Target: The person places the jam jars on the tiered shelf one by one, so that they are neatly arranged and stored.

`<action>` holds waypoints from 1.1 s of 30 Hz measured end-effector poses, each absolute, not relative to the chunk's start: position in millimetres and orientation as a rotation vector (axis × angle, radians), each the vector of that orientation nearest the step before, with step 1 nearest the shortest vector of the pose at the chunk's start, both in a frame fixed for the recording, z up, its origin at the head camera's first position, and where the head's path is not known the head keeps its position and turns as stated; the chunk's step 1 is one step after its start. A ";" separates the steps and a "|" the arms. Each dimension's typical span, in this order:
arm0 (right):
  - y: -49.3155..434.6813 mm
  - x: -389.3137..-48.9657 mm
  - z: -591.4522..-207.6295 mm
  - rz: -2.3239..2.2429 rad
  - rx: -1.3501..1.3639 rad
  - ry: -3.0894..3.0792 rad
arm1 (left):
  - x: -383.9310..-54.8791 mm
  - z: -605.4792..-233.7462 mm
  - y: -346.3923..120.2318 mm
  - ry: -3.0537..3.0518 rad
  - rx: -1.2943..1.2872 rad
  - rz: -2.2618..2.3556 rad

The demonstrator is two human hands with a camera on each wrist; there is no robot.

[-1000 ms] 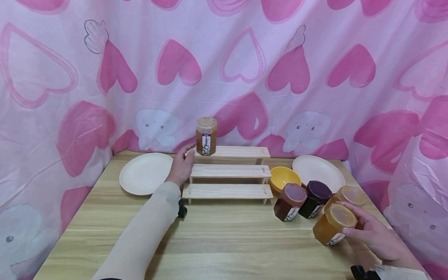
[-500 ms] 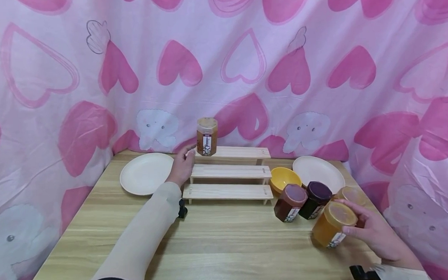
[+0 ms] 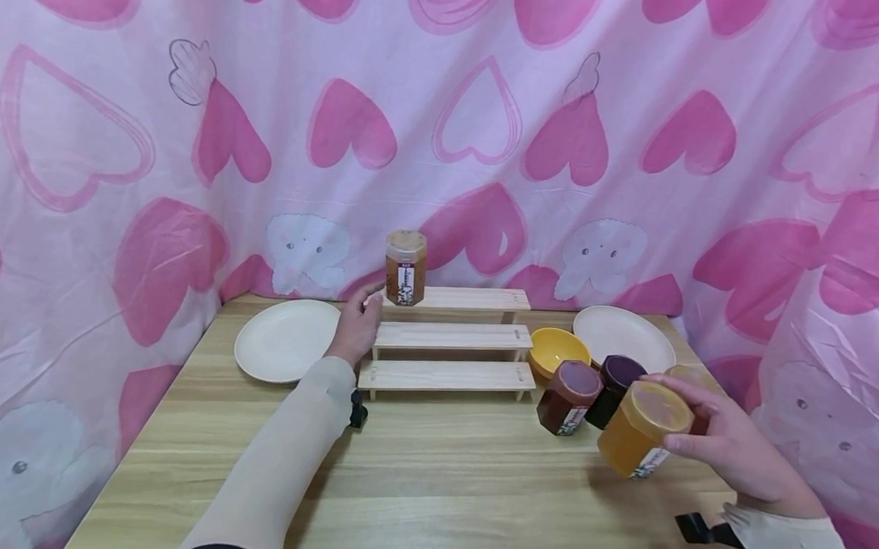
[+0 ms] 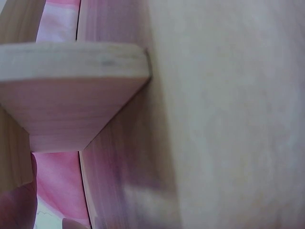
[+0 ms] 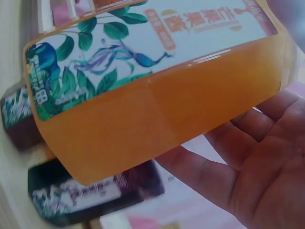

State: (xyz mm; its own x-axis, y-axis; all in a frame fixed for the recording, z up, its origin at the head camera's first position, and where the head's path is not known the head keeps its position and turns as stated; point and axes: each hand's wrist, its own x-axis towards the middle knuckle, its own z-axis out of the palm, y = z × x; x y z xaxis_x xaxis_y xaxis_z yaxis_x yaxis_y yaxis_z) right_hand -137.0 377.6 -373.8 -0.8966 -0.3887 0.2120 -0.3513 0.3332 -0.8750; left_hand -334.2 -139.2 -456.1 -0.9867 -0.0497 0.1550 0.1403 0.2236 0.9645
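Note:
My right hand grips an orange jam jar near its yellow lid, thumb on one side and fingers on the other. The jar is tilted and held above the table; its leafy label faces the right wrist view, where the orange jar fills the middle. At the left end of a three-step wooden shelf, my left hand holds the frame by its side. A brown-amber jar stands on the top step beside those fingers. The left wrist view is mostly close wood, with fingertips at the lower left.
A red jar and a dark purple jar stand left of the right hand. Another amber jar is mostly hidden behind it. A yellow bowl and white plate sit behind; another white plate is left.
My right hand has lifted the orange jar off the table and carried it slightly left, now partly covering the purple jar. The left hand has stayed in place at the shelf.

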 end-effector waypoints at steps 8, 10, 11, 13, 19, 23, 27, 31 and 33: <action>358.2 -142.1 -357.4 -1.626 -0.823 2.464 | -334.3 -456.6 -139.1 -2.339 -0.077 -1.850; 352.4 -145.2 -354.4 -1.619 -0.828 2.477 | -334.5 -457.1 -139.4 -2.345 -0.073 -1.847; 349.2 -146.9 -352.7 -1.613 -0.829 2.489 | -334.5 -457.2 -139.6 -2.348 -0.073 -1.845; 342.5 -149.8 -349.3 -1.600 -0.793 2.533 | -334.3 -457.2 -139.5 -2.346 -0.072 -1.847; 323.6 -159.9 -336.9 -1.582 -0.684 2.604 | -333.1 -455.2 -138.9 -2.340 -0.080 -1.855; 313.8 -172.5 -329.8 -1.586 -0.721 2.580 | -334.5 -456.7 -138.7 -2.332 -0.083 -1.855; 303.4 -184.9 -322.8 -1.545 -0.662 2.622 | -336.3 -458.1 -138.7 -2.323 -0.085 -1.859; 292.0 -196.1 -316.7 -1.500 -0.537 2.659 | -336.6 -458.3 -139.7 -2.331 -0.083 -1.853; 286.2 -203.6 -315.3 -1.508 -0.508 2.639 | -336.8 -458.4 -140.7 -2.337 -0.076 -1.843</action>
